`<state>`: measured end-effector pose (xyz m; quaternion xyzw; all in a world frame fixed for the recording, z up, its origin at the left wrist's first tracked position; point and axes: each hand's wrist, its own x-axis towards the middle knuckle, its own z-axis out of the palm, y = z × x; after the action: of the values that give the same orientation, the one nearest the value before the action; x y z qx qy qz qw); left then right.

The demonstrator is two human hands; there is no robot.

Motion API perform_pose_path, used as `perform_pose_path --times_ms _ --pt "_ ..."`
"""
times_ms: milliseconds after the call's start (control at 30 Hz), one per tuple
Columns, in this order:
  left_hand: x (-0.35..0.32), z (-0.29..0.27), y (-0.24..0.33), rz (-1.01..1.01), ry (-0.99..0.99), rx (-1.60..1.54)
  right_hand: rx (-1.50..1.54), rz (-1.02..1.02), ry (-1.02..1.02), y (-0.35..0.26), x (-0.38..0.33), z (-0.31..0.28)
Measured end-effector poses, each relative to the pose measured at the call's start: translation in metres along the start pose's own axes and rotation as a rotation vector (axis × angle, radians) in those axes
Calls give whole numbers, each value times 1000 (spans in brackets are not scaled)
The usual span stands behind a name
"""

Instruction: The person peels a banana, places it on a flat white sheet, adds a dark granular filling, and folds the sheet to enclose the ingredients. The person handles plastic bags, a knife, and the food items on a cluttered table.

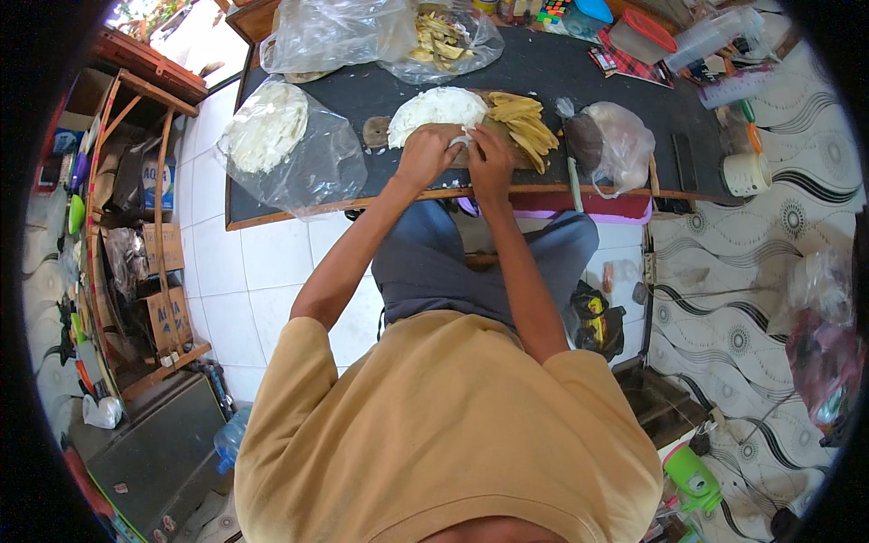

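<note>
My left hand point(429, 156) and my right hand point(490, 161) meet over the near side of a dark table. Their fingers are bent around a small white roll of what looks like thin wrapper point(461, 141), which both grip at its ends. Whatever is inside the roll is hidden. Just beyond lies a pile of white wrapper sheets point(438, 109), partly covered by my left hand. Yellow banana slices point(525, 125) are heaped to the right of my right hand, on a brown board point(523, 163).
Left on the table, more white sheets point(266, 128) lie on clear plastic point(337, 163). A bag of yellow peels point(442, 43) sits at the back. On the right are a knotted plastic bag point(621, 145) and a white cup point(746, 175). A wooden rack point(161, 226) stands left.
</note>
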<state>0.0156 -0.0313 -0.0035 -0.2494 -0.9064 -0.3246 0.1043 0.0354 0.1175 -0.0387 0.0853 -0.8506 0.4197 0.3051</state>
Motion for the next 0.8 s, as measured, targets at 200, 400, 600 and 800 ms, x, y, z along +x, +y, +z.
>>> perform_pose_path --times_ms 200,400,600,800 --pt "2 1 1 -145 26 -98 -45 -68 -65 0 -5 -4" --pt "2 -6 -1 -143 -45 -89 -65 -140 -122 3 -8 -9" --pt "1 -9 3 -32 244 -89 -63 -183 -118 3 -6 -14" --pt "81 4 -28 377 -93 -58 -73 -197 -115 5 -10 -12"
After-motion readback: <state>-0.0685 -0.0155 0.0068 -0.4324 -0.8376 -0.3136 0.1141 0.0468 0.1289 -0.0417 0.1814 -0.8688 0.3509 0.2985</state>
